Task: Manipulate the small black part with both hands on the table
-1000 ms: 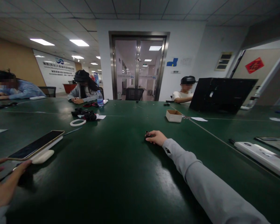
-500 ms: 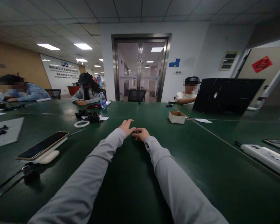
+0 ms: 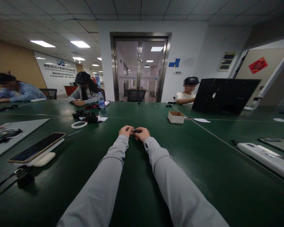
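Both arms reach out over the green table [image 3: 142, 176]. A small dark object [image 3: 135, 130], too small to name, is held between my hands. My left hand [image 3: 125, 130] is closed, its fingertips pinching the left end of the object. Closed on the object's right end is my right hand [image 3: 143, 134], with thumb and fingers together. The fingers cover much of the object, so its full shape is hidden.
A small open cardboard box [image 3: 176, 117] stands ahead to the right, near white paper [image 3: 202, 120]. To the left are a phone [image 3: 39, 146] on a stand, a white ring [image 3: 79, 125], black gear [image 3: 85, 116] and a water bottle [image 3: 101, 101]. A black monitor [image 3: 224, 94] stands at right.
My left hand has come down from spread fingers to a pinch on the dark object beside my right hand. The view has shifted slightly. At far left, another person's hand now shows over the grey board.
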The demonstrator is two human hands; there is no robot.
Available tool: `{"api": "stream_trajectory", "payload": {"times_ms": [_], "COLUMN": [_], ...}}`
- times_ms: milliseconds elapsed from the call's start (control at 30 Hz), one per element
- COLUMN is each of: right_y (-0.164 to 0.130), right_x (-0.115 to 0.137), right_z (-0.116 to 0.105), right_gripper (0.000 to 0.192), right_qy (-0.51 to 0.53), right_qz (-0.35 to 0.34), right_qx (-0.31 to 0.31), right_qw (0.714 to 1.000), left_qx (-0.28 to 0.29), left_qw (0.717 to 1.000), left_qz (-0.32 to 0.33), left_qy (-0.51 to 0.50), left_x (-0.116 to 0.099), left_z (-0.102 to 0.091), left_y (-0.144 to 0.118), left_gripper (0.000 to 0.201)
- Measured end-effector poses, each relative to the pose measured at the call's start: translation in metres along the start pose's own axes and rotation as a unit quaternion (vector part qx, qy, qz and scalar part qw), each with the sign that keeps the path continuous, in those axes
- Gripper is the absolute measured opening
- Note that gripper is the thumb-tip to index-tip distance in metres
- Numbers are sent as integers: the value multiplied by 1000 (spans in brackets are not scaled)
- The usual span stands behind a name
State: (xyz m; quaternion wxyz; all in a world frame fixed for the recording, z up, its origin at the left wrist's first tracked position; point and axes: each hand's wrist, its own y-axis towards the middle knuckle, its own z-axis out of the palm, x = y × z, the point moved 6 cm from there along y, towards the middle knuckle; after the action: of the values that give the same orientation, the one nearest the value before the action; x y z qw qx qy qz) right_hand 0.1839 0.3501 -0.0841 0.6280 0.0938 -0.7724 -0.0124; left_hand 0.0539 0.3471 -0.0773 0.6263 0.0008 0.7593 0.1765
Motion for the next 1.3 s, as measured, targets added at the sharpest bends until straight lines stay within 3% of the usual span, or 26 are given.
{"api": "stream_trajectory", "payload": {"times_ms": [100,200,333,800,1300], "right_y": [1,2,2,4,2], "right_x": [-4,-7,-9,-13,-10], "right_z": [-3,-6,-10,-10,-11], "right_gripper": [25,18,18,25,31], "right_qy": [105,198,249,293,284], "right_qz": [24,49,52,29,11], "right_qx": [14,30,36,85,84], "right_qw": [994,978,966,952,955], "left_qx": [-7,-13,-11,-3,-4], "left_qw": [1000,999,999,1000,998], "left_qz": [-3,-6,-3,-9,8], "left_qy": [-14,-30,-30,12,60], "left_x": [4,7,7,9,12], "left_z": [-1,0,0,-4,-7], "left_y": [2,3,2,2,5], "left_gripper": [11,10,12,23,26]}}
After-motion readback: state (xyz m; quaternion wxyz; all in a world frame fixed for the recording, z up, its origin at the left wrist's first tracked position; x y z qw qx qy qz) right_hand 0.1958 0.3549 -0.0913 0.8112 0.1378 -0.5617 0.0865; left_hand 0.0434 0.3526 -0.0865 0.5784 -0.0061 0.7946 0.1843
